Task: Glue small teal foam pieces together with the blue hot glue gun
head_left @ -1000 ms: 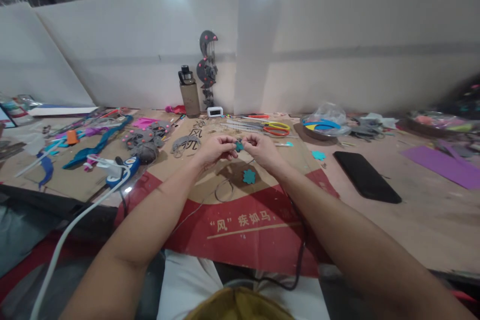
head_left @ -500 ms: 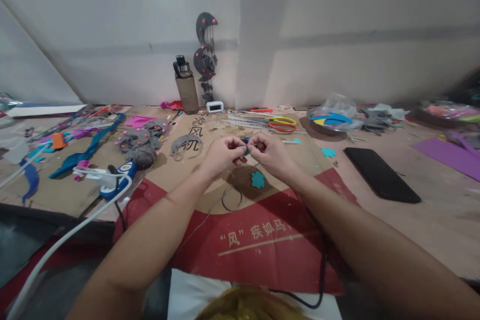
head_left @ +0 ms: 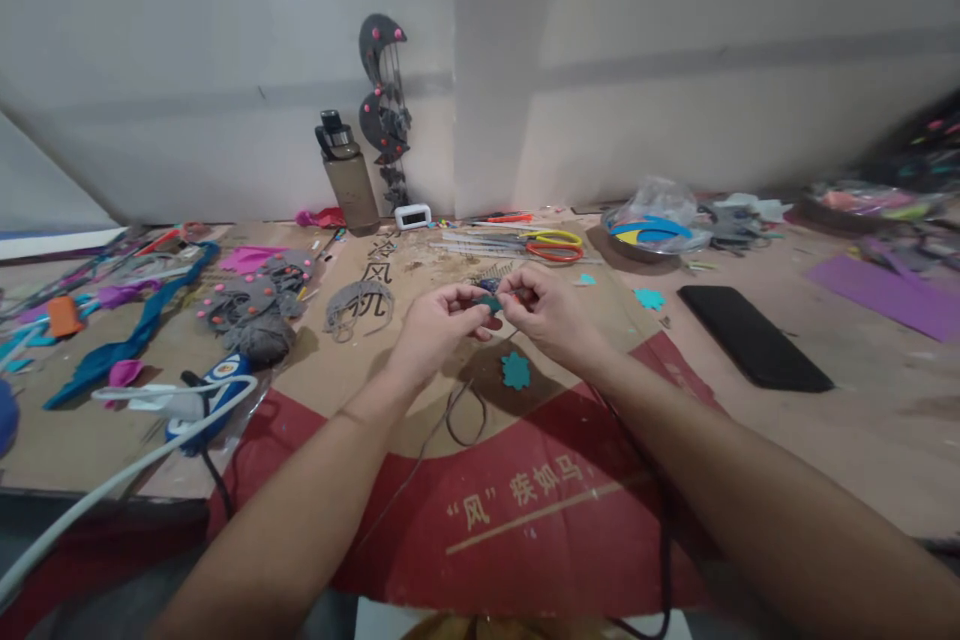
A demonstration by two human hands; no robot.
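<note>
My left hand [head_left: 435, 325] and my right hand [head_left: 551, 312] meet above the cardboard sheet [head_left: 420, 510], fingers pinched together on a small teal foam flower [head_left: 491, 303] held between them. A thin dark cord [head_left: 465, 415] loops on the cardboard just below my hands. A second teal foam flower [head_left: 516, 370] lies flat on the cardboard under my right wrist.
A black phone [head_left: 754, 350] lies to the right, with another teal flower [head_left: 649, 299] near it. Scissors [head_left: 555, 246], a metal bowl of foam scraps [head_left: 649, 232], a bottle [head_left: 346, 175], a glue gun [head_left: 202, 395] and grey felt pieces [head_left: 255, 305] crowd the table.
The view has tilted down and to the right. My hands stay together on the small teal flower, with only slight finger movement.
</note>
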